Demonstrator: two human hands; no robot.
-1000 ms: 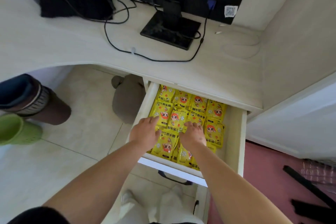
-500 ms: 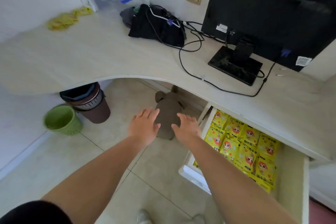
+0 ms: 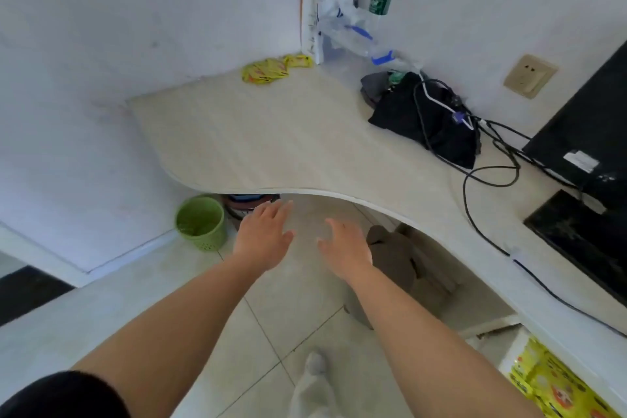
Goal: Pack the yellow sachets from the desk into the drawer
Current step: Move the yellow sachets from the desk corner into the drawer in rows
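A small heap of yellow sachets (image 3: 271,68) lies on the far corner of the pale desk (image 3: 271,146), close to the wall. The open drawer (image 3: 509,355) shows at the bottom right, packed with yellow sachets in the drawer (image 3: 556,387). My left hand (image 3: 264,237) and my right hand (image 3: 347,246) are stretched out side by side, palms down and fingers straight, just in front of the desk's curved front edge. Both hands hold nothing. The heap on the desk is well beyond my fingertips.
A black bag (image 3: 424,122) with tangled cables (image 3: 488,173) sits mid-desk; a monitor (image 3: 583,146) and its base stand at right. A white paper bag (image 3: 325,7) and bottles stand in the corner. Under the desk are a green bin (image 3: 201,223), a brown bin and a brown stool (image 3: 397,261).
Both hands have left the sachets in the drawer and swung left and forward, empty. My view has turned left, bringing the desk's far corner and its sachet heap into sight.
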